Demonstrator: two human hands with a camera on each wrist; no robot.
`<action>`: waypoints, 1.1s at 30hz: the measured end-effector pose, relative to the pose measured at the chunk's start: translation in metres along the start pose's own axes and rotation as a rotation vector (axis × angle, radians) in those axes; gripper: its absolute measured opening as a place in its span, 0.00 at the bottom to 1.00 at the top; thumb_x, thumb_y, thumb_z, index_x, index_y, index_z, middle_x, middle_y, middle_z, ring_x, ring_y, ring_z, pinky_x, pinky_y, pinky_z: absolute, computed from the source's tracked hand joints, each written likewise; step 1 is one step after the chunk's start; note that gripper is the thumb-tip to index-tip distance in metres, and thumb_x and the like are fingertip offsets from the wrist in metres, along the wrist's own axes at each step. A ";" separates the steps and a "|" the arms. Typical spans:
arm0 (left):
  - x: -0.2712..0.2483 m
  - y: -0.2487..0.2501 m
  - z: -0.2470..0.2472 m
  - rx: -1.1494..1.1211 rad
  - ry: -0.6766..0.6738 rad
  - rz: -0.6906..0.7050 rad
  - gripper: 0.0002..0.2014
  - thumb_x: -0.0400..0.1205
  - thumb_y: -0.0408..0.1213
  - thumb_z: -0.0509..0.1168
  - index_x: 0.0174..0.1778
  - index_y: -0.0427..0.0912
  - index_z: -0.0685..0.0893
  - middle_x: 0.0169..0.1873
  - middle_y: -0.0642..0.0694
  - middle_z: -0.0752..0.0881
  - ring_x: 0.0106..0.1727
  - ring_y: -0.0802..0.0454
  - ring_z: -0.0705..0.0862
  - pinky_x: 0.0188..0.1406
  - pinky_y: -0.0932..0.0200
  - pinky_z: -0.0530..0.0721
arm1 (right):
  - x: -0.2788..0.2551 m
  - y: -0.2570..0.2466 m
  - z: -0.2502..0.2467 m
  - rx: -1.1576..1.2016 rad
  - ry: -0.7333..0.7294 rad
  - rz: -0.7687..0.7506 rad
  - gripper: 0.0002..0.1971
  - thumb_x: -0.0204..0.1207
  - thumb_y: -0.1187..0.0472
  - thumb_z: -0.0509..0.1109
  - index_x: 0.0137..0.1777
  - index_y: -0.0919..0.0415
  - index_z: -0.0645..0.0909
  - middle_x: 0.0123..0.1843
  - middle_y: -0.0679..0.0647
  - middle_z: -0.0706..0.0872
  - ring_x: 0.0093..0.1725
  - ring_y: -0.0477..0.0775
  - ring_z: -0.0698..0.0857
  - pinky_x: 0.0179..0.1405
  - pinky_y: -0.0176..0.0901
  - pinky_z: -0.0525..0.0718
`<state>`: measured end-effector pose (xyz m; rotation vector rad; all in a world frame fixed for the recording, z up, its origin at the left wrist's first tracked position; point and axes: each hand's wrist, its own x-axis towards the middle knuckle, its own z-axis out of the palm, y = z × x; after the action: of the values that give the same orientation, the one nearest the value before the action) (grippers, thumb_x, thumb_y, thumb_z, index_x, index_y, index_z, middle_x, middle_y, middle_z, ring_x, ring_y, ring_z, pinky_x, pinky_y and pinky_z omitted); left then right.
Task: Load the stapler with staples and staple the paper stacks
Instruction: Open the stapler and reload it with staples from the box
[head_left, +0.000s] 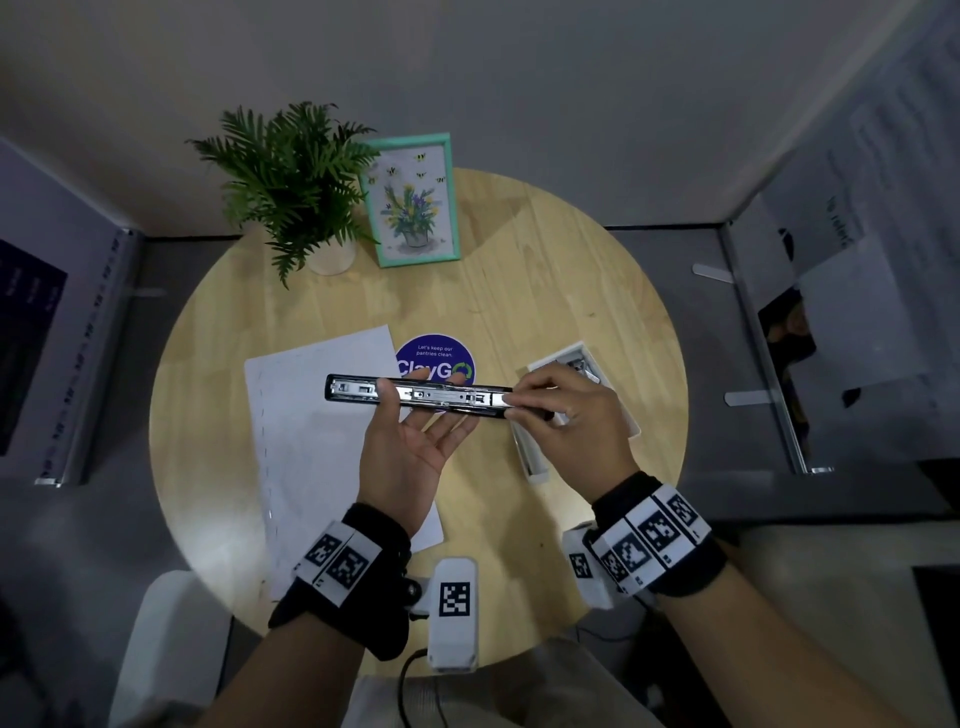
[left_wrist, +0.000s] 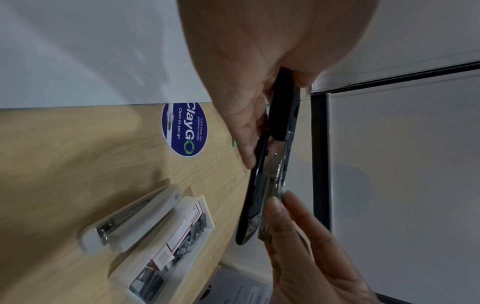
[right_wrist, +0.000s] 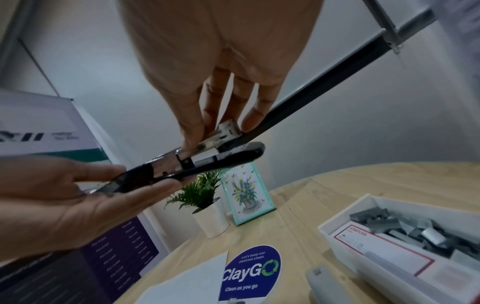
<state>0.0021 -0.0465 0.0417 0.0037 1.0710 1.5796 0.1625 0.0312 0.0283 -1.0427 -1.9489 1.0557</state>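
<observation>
A black stapler (head_left: 415, 395) (left_wrist: 283, 115) (right_wrist: 233, 158), swung open flat with its metal magazine facing up, is held level above the table. My left hand (head_left: 415, 421) (right_wrist: 140, 181) lies palm up under its middle, thumb on top and fingers beneath. My right hand (head_left: 511, 402) (left_wrist: 280, 199) (right_wrist: 218, 133) pinches the metal part at the stapler's right end. A white paper stack (head_left: 311, 441) (left_wrist: 91, 51) lies on the table below the left hand. To the right, a white tray (head_left: 587, 348) (right_wrist: 345, 218) holds loose staple strips (right_wrist: 402, 226) (left_wrist: 192, 236).
A white stapler (left_wrist: 130, 222) (right_wrist: 324, 286) lies beside the tray. On the round wooden table (head_left: 571, 260) are a blue sticker (head_left: 436, 353), a potted plant (head_left: 296, 182) and a framed picture (head_left: 413, 200) at the far side. Banners stand left and right.
</observation>
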 end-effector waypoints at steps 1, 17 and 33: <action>0.000 0.000 0.000 0.005 0.002 0.000 0.21 0.87 0.54 0.49 0.55 0.43 0.81 0.55 0.37 0.89 0.62 0.35 0.85 0.64 0.39 0.82 | 0.000 0.002 0.002 -0.044 -0.024 -0.033 0.06 0.70 0.66 0.76 0.46 0.63 0.91 0.43 0.53 0.87 0.42 0.53 0.85 0.42 0.46 0.85; 0.003 0.007 -0.013 -0.081 0.050 -0.005 0.21 0.86 0.55 0.51 0.52 0.43 0.81 0.52 0.36 0.90 0.58 0.36 0.88 0.61 0.39 0.85 | -0.003 0.010 -0.011 0.073 0.060 0.127 0.06 0.74 0.60 0.74 0.50 0.53 0.89 0.52 0.52 0.82 0.56 0.53 0.84 0.55 0.46 0.84; 0.003 -0.007 -0.012 0.399 0.033 0.168 0.13 0.88 0.38 0.57 0.68 0.52 0.77 0.67 0.37 0.82 0.65 0.36 0.84 0.65 0.45 0.84 | 0.009 -0.004 0.022 0.963 -0.099 0.947 0.17 0.87 0.65 0.52 0.57 0.75 0.81 0.54 0.71 0.88 0.45 0.63 0.92 0.40 0.42 0.91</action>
<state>0.0003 -0.0522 0.0294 0.3462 1.4267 1.4913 0.1390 0.0301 0.0237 -1.2931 -0.6673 2.2451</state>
